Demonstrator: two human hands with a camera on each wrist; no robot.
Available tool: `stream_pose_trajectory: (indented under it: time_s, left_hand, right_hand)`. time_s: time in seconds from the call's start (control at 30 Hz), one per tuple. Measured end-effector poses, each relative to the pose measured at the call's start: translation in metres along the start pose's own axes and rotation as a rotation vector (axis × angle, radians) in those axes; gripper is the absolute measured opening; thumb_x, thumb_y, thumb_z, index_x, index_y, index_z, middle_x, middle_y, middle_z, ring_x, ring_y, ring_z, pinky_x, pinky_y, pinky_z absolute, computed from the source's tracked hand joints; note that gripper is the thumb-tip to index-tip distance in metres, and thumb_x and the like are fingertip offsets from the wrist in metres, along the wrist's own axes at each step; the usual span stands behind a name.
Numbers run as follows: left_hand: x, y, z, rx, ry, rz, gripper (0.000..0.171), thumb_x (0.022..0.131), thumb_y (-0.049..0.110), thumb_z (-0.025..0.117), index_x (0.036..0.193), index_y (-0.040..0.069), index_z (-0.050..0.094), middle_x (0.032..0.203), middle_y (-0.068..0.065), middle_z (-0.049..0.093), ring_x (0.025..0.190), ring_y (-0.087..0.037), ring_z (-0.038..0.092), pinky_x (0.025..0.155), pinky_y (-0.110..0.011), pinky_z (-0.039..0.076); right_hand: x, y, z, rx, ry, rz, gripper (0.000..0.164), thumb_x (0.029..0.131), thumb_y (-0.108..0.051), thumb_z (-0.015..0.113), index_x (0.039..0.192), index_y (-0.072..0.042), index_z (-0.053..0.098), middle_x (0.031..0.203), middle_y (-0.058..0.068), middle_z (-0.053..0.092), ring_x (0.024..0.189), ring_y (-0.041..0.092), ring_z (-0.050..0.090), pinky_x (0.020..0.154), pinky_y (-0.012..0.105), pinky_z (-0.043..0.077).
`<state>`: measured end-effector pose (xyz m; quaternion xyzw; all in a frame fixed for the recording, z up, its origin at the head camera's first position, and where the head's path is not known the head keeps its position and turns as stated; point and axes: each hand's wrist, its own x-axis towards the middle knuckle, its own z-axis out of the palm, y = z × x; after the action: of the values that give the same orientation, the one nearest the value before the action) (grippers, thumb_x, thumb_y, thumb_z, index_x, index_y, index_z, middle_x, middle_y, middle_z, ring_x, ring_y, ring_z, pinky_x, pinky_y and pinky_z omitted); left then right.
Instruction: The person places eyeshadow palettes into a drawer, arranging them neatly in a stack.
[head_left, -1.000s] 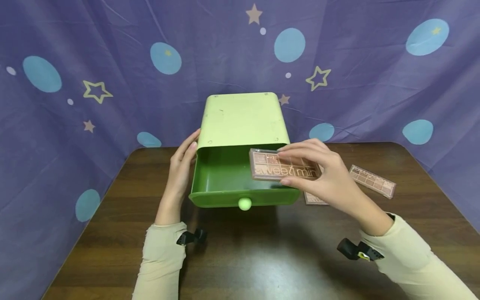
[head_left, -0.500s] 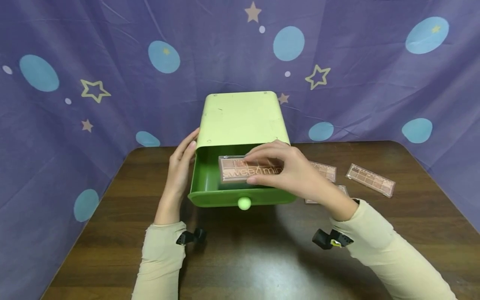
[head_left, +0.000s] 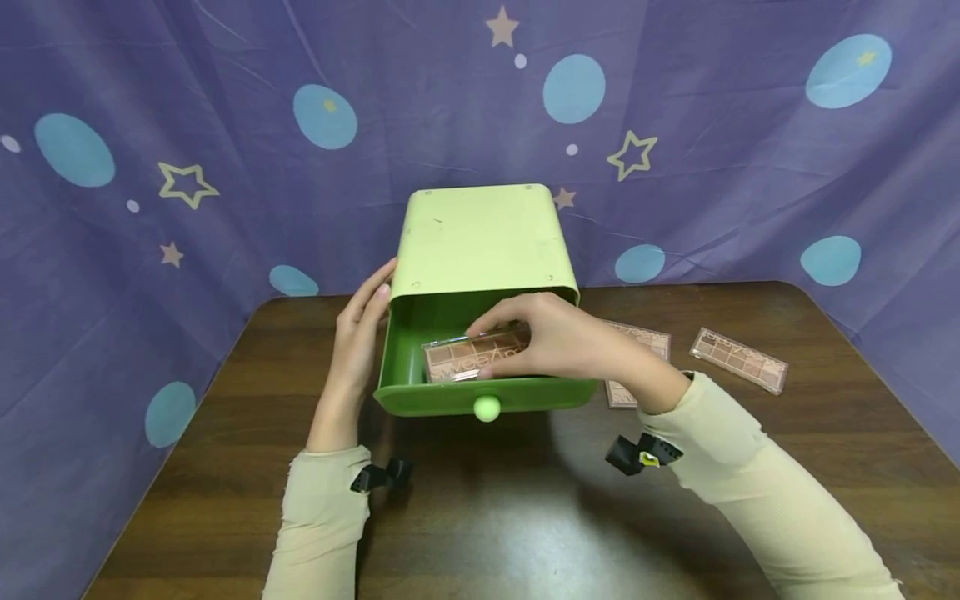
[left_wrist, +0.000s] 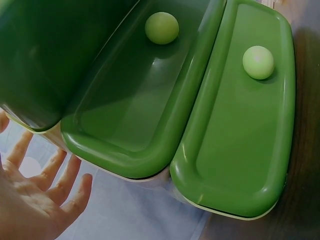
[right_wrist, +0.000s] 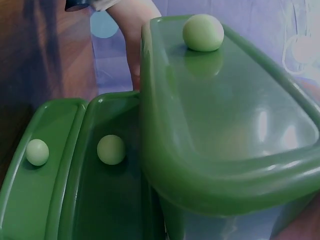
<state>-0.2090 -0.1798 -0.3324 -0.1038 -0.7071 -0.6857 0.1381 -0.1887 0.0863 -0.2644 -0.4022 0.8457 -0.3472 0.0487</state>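
Observation:
A pale-green cabinet (head_left: 480,237) stands on the table with its top drawer (head_left: 427,402) pulled out. My right hand (head_left: 558,340) reaches over this drawer and pinches an eyeshadow palette (head_left: 442,362) between thumb and fingers. The palette is tilted inside the drawer, near its front wall; its right end is hidden by the hand. On the cabinet's left side rests my left hand (head_left: 357,333), its fingers extended and spread in the left wrist view. The right wrist view shows the drawer's front with its round knob (right_wrist: 203,33), but not the palette.
To the right of the cabinet lie more palettes: one farther right (head_left: 738,360), another partly behind my right forearm (head_left: 651,340), and a nearer palette (head_left: 621,395) partly covered. Two lower drawers, the middle one (left_wrist: 125,120) and the bottom one (left_wrist: 240,145), are closed. A patterned curtain (head_left: 450,100) hangs behind.
My right hand has moved left with the eyeshadow palette, from over the drawer's right side, then lowered it into the drawer. My left hand stays on the cabinet's side.

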Motion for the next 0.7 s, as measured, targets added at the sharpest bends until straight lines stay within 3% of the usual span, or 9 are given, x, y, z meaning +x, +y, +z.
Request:
stream_pose_trajectory:
  time_s: [0.27, 0.7]
  left_hand:
    - [0.0, 0.0, 0.0, 0.004, -0.007, -0.001, 0.043, 0.105, 0.027, 0.046, 0.147, 0.015, 0.05, 0.145, -0.005, 0.052, 0.124, -0.017, 0.05, 0.099, -0.033, 0.042]
    - [-0.001, 0.0, 0.0, 0.027, -0.011, 0.001, 0.043, 0.106, 0.028, 0.046, 0.147, 0.016, 0.05, 0.144, -0.005, 0.051, 0.125, -0.016, 0.05, 0.098, -0.033, 0.041]
  right_hand:
    - [0.01, 0.004, 0.004, -0.12, -0.084, 0.002, 0.032, 0.083, -0.023, 0.082, 0.112, -0.012, 0.075, 0.107, -0.005, 0.07, 0.094, 0.008, 0.061, 0.082, 0.027, 0.051]
    - [0.021, 0.004, 0.01, -0.188, -0.111, 0.018, 0.037, 0.08, -0.026, 0.085, 0.113, -0.015, 0.073, 0.107, -0.004, 0.065, 0.091, 0.009, 0.059, 0.083, 0.028, 0.049]
